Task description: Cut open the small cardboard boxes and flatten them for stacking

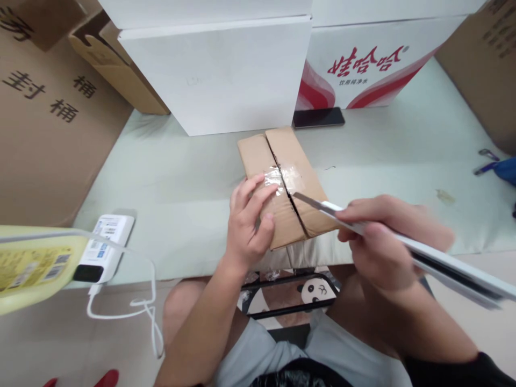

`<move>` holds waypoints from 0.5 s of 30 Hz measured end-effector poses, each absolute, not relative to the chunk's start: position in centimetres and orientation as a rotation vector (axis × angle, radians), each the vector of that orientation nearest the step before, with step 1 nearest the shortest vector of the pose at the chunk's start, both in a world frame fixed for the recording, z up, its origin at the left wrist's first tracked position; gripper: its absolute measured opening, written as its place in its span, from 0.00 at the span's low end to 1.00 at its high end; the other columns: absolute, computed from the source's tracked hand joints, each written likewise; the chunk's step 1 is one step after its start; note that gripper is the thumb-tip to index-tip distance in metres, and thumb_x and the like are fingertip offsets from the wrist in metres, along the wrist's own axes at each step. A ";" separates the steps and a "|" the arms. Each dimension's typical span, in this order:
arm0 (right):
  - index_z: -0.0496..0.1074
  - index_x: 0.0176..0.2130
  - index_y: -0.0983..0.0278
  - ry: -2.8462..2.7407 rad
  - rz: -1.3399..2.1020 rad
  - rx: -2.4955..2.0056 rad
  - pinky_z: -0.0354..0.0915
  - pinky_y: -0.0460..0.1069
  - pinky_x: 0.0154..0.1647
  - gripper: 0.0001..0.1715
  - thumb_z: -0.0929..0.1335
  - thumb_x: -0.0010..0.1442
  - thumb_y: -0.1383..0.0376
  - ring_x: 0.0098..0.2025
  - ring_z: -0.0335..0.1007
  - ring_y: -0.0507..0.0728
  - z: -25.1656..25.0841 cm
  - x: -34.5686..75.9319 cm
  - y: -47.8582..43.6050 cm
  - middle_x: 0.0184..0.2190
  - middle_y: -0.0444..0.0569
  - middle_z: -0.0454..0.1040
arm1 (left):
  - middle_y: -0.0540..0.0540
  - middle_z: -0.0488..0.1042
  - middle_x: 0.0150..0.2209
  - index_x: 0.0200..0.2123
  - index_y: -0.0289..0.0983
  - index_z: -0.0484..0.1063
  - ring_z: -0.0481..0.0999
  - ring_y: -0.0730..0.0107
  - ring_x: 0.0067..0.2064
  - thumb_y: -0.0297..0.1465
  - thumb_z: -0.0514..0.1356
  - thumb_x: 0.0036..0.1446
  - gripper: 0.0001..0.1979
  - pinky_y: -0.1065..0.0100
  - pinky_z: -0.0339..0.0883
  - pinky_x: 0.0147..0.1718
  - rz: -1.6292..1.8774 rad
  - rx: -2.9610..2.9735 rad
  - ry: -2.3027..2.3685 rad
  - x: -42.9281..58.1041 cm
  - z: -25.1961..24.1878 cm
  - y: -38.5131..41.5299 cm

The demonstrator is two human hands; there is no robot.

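Note:
A small brown cardboard box (286, 215) lies on the pale green tabletop at the centre, with clear tape across its middle seam. My left hand (252, 217) rests on the left side of the box, fingers spread, fingertips at the tape. My right hand (382, 239) is closed around a white-handled knife (451, 263). The knife's blade points left, its tip at the seam just below the tape; whether it touches the cardboard I cannot tell. The right hand is slightly blurred.
White boxes (237, 75) stand behind, with a dark phone (318, 117) at their foot. Large cartons flank both sides. At left are a white power bank (115, 236) with a cable and a yellow object (36, 266); a blue item (506, 170) sits far right.

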State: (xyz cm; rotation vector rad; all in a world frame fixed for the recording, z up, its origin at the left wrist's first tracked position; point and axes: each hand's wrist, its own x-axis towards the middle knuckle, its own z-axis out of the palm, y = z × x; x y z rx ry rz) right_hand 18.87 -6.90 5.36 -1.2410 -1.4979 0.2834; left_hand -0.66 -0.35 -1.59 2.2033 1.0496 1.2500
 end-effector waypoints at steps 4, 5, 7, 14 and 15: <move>0.75 0.41 0.59 -1.363 0.155 -1.369 0.66 0.49 0.26 0.12 0.64 0.67 0.57 0.23 0.69 0.53 3.3 19.7 -5.4 0.24 0.43 0.73 | 0.40 0.69 0.66 0.59 0.42 0.74 0.67 0.51 0.68 0.44 0.55 0.69 0.21 0.52 0.61 0.67 1.274 2.043 1.102 -3.2 -1.7 1.5; 0.74 0.44 0.59 -1.379 0.155 -1.450 0.67 0.50 0.28 0.11 0.65 0.67 0.58 0.24 0.70 0.53 2.4 20.0 -4.4 0.26 0.43 0.75 | 0.41 0.71 0.66 0.58 0.43 0.75 0.68 0.51 0.68 0.44 0.57 0.67 0.21 0.52 0.62 0.67 1.297 1.952 1.144 -4.0 -1.9 2.0; 0.72 0.52 0.59 -1.482 0.203 -1.638 0.71 0.52 0.34 0.17 0.67 0.64 0.60 0.30 0.75 0.57 0.6 20.9 -2.5 0.33 0.47 0.80 | 0.43 0.76 0.61 0.57 0.44 0.75 0.73 0.51 0.64 0.47 0.61 0.63 0.23 0.54 0.68 0.63 1.353 1.696 1.240 -5.6 -2.5 3.0; 0.68 0.66 0.60 -1.844 0.407 -1.974 0.74 0.63 0.51 0.38 0.61 0.58 0.73 0.55 0.77 0.68 -3.8 23.1 0.2 0.61 0.56 0.75 | 0.43 0.82 0.38 0.33 0.39 0.78 0.80 0.51 0.51 0.52 0.67 0.50 0.21 0.57 0.75 0.50 1.577 1.011 1.232 -6.6 -4.7 4.1; 0.68 0.66 0.60 -1.845 0.425 -1.992 0.74 0.64 0.52 0.38 0.60 0.58 0.73 0.54 0.77 0.68 -4.0 23.1 0.2 0.61 0.57 0.74 | 0.43 0.82 0.37 0.32 0.39 0.78 0.80 0.52 0.51 0.51 0.67 0.49 0.21 0.58 0.75 0.50 1.581 0.963 1.204 -6.3 -4.6 4.0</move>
